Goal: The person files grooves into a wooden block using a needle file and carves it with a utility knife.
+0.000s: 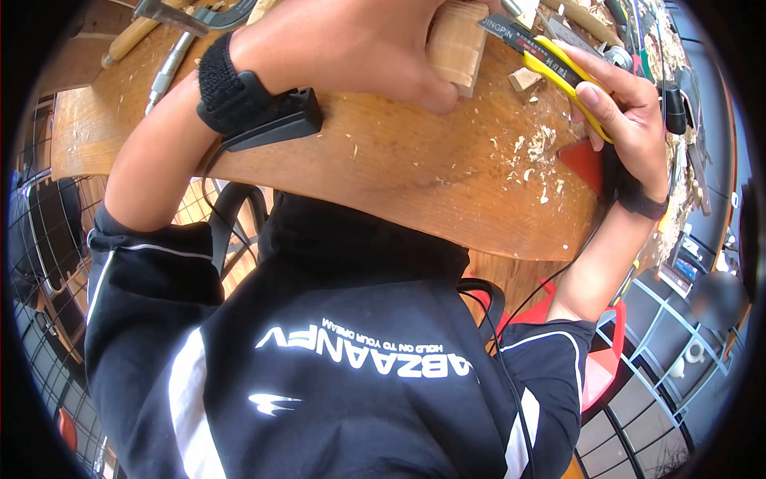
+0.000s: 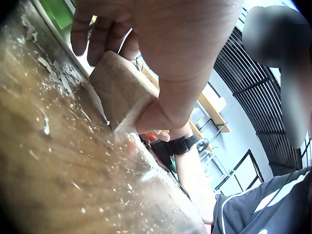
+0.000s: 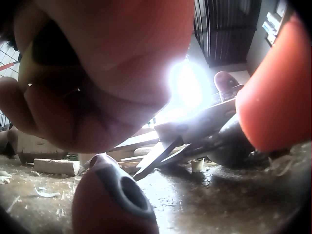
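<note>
A pale wooden block [image 1: 456, 49] stands at the top of the head view, held by my left hand [image 1: 351, 48] with the thumb along its near end. In the left wrist view the block [image 2: 119, 87] is tilted close over the tabletop, between thumb and fingers. My right hand [image 1: 626, 116] grips a yellow-and-black utility knife [image 1: 562, 70], its thumb along the handle. The knife's dark blade [image 1: 496, 29] points left, its tip right beside the block's upper right edge. In the right wrist view, curled fingers of the right hand [image 3: 107, 73] fill the upper left.
Wood shavings [image 1: 542, 152] and a small wood scrap [image 1: 524, 78] lie on the brown wooden table [image 1: 383, 160]. A metal clamp [image 1: 171, 72] and a wooden handle [image 1: 136, 36] lie at the upper left. Red-handled tools [image 3: 273, 97] show in the right wrist view.
</note>
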`<state>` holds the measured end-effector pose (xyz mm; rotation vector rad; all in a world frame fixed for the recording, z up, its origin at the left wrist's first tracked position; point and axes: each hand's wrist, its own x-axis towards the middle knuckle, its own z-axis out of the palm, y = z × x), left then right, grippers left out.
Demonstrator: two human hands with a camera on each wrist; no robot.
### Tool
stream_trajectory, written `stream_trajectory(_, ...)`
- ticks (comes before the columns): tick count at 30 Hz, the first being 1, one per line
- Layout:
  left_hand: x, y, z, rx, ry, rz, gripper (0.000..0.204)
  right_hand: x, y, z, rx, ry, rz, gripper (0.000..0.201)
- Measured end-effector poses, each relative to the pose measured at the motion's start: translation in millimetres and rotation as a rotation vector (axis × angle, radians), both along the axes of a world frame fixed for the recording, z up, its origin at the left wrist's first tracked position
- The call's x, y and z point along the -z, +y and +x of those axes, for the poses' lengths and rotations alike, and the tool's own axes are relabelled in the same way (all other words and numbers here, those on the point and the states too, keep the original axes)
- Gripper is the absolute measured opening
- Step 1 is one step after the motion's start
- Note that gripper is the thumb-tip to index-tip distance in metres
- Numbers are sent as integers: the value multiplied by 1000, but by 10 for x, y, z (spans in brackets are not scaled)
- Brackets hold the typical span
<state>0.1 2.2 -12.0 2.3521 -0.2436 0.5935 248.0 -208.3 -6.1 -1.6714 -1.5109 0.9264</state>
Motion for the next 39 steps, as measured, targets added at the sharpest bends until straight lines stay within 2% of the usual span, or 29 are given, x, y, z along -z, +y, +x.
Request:
stream_trajectory(4, -12, 6, 2, 2, -5, 10, 65, -32, 8, -3, -2, -16, -44, 45)
stream_trajectory(14, -33, -5, 14, -3, 7, 12, 65, 3, -22, 58, -7, -39, -76, 44)
stream_trajectory(16, -79, -31, 27, -51, 119, 47, 65, 9, -22, 53, 11, -45, -71, 44)
stream_trajectory(19, -18, 9, 4, 2, 14, 14, 65, 7, -38, 74, 13, -30, -94, 44)
stream_trajectory(26, -29, 7, 12, -25, 83, 21, 65, 13, -32, 26, 42, -45, -74, 45)
stream_trajectory(28, -14, 14, 5, 5, 8, 8, 65, -5, -24, 24, 14, -61, -85, 45)
stream_trajectory(39, -10, 16, 9, 12, -1, 7, 64, -43, -4, -25, 8, -41, -108, 45)
